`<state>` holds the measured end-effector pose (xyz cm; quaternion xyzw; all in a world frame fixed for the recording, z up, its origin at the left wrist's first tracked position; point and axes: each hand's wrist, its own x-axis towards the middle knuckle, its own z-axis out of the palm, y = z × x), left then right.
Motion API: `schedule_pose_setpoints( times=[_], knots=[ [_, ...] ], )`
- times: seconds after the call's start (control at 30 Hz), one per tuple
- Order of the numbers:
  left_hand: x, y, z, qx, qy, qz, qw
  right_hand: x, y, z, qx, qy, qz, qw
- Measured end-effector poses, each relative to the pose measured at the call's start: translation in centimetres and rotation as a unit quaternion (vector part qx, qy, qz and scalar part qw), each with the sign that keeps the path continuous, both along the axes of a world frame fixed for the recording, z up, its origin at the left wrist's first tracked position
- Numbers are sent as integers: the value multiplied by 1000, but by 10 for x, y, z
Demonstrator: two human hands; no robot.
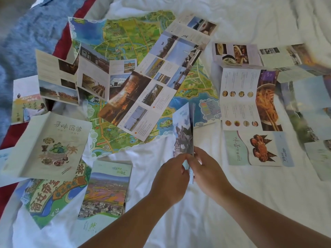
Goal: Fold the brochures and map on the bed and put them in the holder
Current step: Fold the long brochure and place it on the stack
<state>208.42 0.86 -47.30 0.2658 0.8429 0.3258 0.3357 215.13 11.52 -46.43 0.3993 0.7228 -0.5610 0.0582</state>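
A folded brochure [183,129] with a statue picture stands on edge in the middle of the bed. My left hand [170,178] and my right hand [206,169] both pinch its lower end. A large green illustrated map [125,42] lies unfolded across the bed's middle. On it lie a long unfolded photo brochure [152,83] and another unfolded one [75,76] at its left. A food brochure [250,101] and a crab brochure [258,149] lie unfolded at the right. No holder is in view.
A pale food-cover brochure [50,144] and a landscape-cover brochure [105,188] lie at the near left, more pale sheets [309,108] at the far right. All rest on a rumpled white sheet [197,212]. A blue blanket [23,42] and red cloth [60,43] border the left.
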Motion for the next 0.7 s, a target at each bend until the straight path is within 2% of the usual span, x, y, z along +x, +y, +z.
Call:
schedule_pose_setpoints(
  times=[0.23, 0.4, 0.5, 0.6, 0.7],
  knots=[
    [6, 4, 0, -3, -54, -38, 998, 6, 12, 0, -21, 5, -6, 1000],
    [11, 0, -1, -8, -1, -103, 995, 18, 18, 2, -87, 29, -51, 995],
    [17, -5, -6, -13, 60, -141, 988, 31, 20, -10, -48, -51, -64, 995],
    [26, -11, -18, -70, 79, -171, 980, 50, 18, -29, -49, -136, -56, 988],
    [35, -17, -33, -132, 58, -212, 967, 67, 18, -50, 46, -199, 29, 979]
  ],
)
